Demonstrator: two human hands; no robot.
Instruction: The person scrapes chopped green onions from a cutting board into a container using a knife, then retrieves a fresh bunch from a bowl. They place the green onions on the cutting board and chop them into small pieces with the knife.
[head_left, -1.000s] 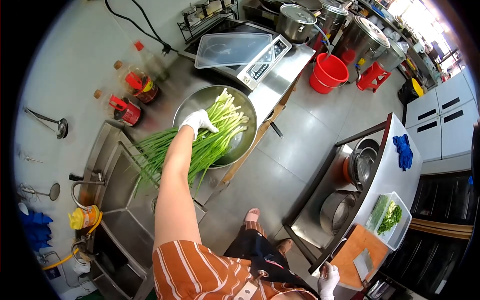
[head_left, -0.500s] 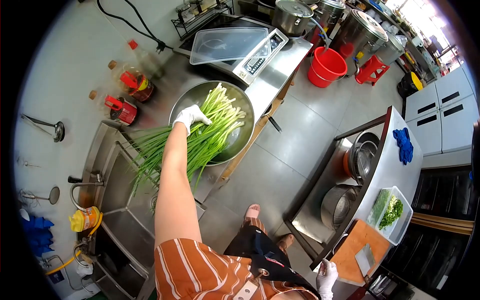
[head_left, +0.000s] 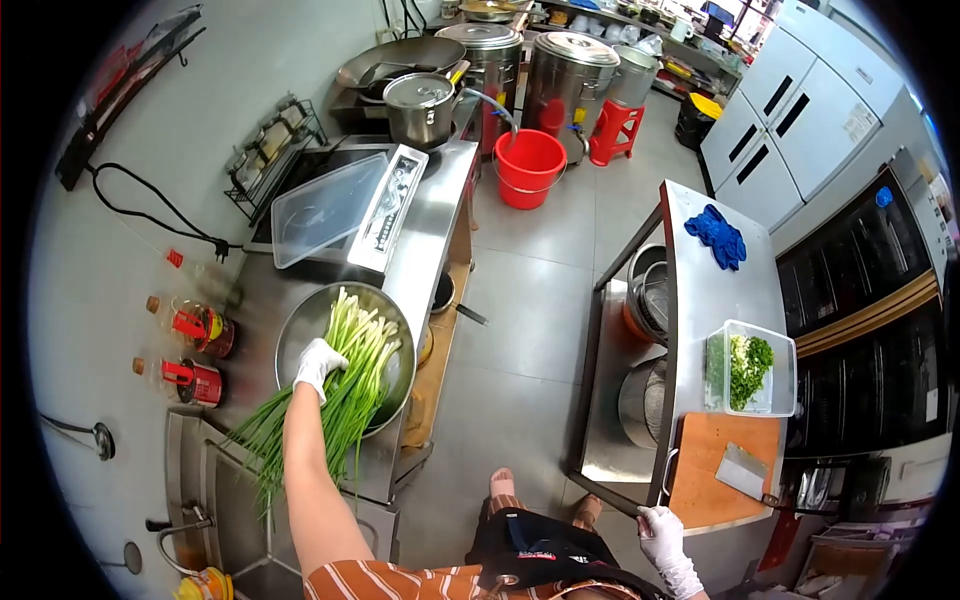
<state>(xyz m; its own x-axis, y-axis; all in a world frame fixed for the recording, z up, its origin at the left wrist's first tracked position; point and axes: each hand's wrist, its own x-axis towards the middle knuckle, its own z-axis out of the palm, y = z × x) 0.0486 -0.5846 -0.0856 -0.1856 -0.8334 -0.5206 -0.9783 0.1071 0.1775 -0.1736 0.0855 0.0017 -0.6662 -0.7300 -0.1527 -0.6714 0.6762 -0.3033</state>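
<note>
My left hand (head_left: 318, 366), in a white glove, is closed round a large bunch of green onions (head_left: 345, 410). The bunch lies in a wide metal bowl (head_left: 292, 325), white ends inside and long green leaves hanging over the rim towards the sink. My right hand (head_left: 662, 540), also white-gloved, is at the near corner of the steel table with its fingers curled; whether anything is in them is hidden. Beside it are a wooden cutting board (head_left: 700, 480) and a cleaver (head_left: 742, 470). Beyond the board stands a clear plastic box (head_left: 785, 375) with chopped green onions (head_left: 750, 372).
A sink (head_left: 190, 455) adjoins the left counter, near bottles (head_left: 200, 383). A clear lid (head_left: 325, 210) lies across the cooktop (head_left: 390, 215). On the floor are a red bucket (head_left: 530, 168) and a red stool (head_left: 615, 132). Blue gloves (head_left: 717, 237) lie on the right table.
The view has turned, levelled and shifted right, showing more of the right table. My left hand still grips the green onions in the bowl. My right hand remains by the table corner.
</note>
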